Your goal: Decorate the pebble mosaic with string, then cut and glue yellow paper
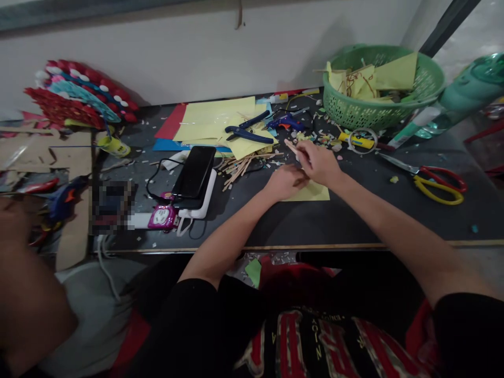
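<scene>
Near the table's middle, my left hand (pixel 287 181) lies with curled fingers on a small sheet of yellow paper (pixel 317 192), pressing it to the dark tabletop. Just right of it and touching it, my right hand (pixel 318 164) is closed in a pinch. A pale, flat stick (pixel 290 146) juts out to the left from its fingers. Both hands partly cover the paper, and the left fingertips are hidden. A pile of thin wooden sticks (pixel 244 167) lies left of my hands. Beyond them, blue pliers (pixel 249 131) rest on larger yellow sheets (pixel 216 116).
A blue glue gun (pixel 287 122) and a green basket (pixel 370 113) stand behind. Scissors (pixel 429 181), a tape ring (pixel 361 142) and a bottle (pixel 457 100) are on the right. A phone (pixel 195 172) lies left. Another person's arm (pixel 27 283) reaches in at far left.
</scene>
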`<act>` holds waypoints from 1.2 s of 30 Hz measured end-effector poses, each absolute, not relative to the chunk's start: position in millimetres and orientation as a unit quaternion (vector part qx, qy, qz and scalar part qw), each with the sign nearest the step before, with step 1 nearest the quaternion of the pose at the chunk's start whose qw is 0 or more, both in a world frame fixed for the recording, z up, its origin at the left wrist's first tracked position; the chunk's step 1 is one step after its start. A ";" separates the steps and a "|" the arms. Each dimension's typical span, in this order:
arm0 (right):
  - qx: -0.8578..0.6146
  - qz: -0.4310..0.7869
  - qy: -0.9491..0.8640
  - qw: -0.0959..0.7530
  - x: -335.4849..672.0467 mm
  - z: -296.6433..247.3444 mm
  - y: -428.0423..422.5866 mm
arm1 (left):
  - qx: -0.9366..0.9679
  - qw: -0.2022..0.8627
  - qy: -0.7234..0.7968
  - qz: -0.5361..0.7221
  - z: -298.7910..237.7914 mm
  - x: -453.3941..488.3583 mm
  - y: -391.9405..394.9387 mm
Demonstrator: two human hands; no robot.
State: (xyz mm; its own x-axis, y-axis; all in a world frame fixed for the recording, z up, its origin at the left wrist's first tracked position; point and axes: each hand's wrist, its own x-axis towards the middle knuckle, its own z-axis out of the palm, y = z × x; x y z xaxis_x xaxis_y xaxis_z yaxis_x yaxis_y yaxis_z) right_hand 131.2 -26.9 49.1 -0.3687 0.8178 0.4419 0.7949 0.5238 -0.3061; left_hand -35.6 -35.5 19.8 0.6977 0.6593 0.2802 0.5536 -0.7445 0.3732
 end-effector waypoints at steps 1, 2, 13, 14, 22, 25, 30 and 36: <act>-0.504 0.025 -0.815 0.284 146.5 42.4 -30.9 | 0.891 0.123 0.371 0.229 20.6 -38.3 -32.1; -0.519 0.032 -0.802 0.294 160.7 35.5 -33.8 | 0.866 0.117 0.411 0.259 20.9 -41.0 -29.2; -0.557 0.143 -0.741 0.347 180.1 14.0 -28.7 | 0.915 0.141 0.302 0.230 28.3 -69.7 -7.7; -0.559 0.143 -0.740 0.346 180.0 13.4 -29.0 | 0.919 0.140 0.304 0.209 29.4 -71.9 -7.0; -0.557 0.156 -0.714 0.395 186.1 8.5 -27.1 | 0.889 0.167 0.383 0.188 26.9 -68.5 -9.1; -0.561 0.152 -0.710 0.398 183.7 10.7 -28.8 | 0.875 0.197 0.397 0.195 27.8 -61.9 -14.4; -0.582 0.125 -0.698 0.399 186.6 17.6 -32.5 | 0.847 0.238 0.398 0.262 30.6 -47.2 -28.7; -0.503 0.330 -0.653 0.461 196.6 18.8 -23.6 | 0.796 0.154 0.395 0.431 27.2 -42.6 -28.6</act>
State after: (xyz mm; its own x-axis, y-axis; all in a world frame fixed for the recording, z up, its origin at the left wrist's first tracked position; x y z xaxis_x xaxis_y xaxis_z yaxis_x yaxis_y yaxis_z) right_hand 196.6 -23.6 18.8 -0.0692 0.9602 0.2704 0.3520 0.2772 -0.8940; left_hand -42.6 -28.6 27.2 0.3157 0.7622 0.5652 0.4963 -0.6403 0.5863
